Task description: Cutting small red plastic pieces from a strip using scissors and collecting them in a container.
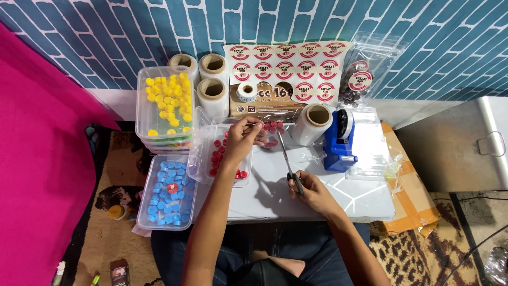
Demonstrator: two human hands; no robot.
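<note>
Your right hand [312, 191] is closed through the handles of a pair of scissors [288, 159], whose blades run up toward twelve o'clock and end at the small clear packet of red caps [271, 133] that your left hand [241, 139] pinches by its top edge. That packet sits near the middle of the white tabletop [328, 204], just at the three o'clock side of the open clear tray of red caps [218, 159]. By my reading you are at the trimming step: the blade tips are at the plastic, so the cut wants the film held taut by your left fingers and the blades kept clear of both the caps and your fingertips. I cannot tell whether the blades are parted or shut. At nine o'clock of your left forearm lies the tub of blue caps [166, 193], and above it at eleven o'clock the tub of yellow caps [165, 103]. The blue tape dispenser [339, 140] stands at two o'clock of the scissors, beside a roll of clear film [313, 123], with a sheet of round stickers [288, 66] propped against the wall.
</note>
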